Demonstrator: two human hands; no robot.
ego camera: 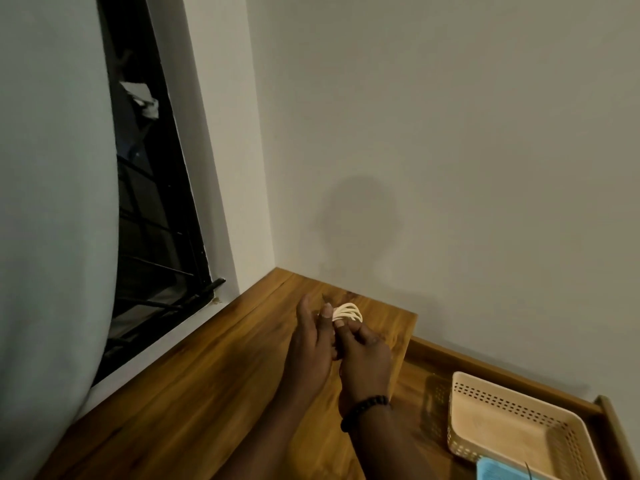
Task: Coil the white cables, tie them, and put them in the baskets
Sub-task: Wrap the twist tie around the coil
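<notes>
A wooden desk (207, 393) fills the corner; on its lower side shelf (426, 362) sits a beige basket (512, 424).

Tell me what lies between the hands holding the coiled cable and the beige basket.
Head view: only bare wooden table and its stepped edge separate the hands, left and right, from the beige basket.

We hold both hands together low in the centre of the frame, forearms rising from the bottom edge. Our left hand (311, 341) sits on the left, fingers extended upward, thumb pressed toward the other hand. Our right hand (363, 355) is curled beside it, touching, thumb and forefinger pinched at the top. A dark beaded bracelet (363, 408) circles our right wrist.
</notes>
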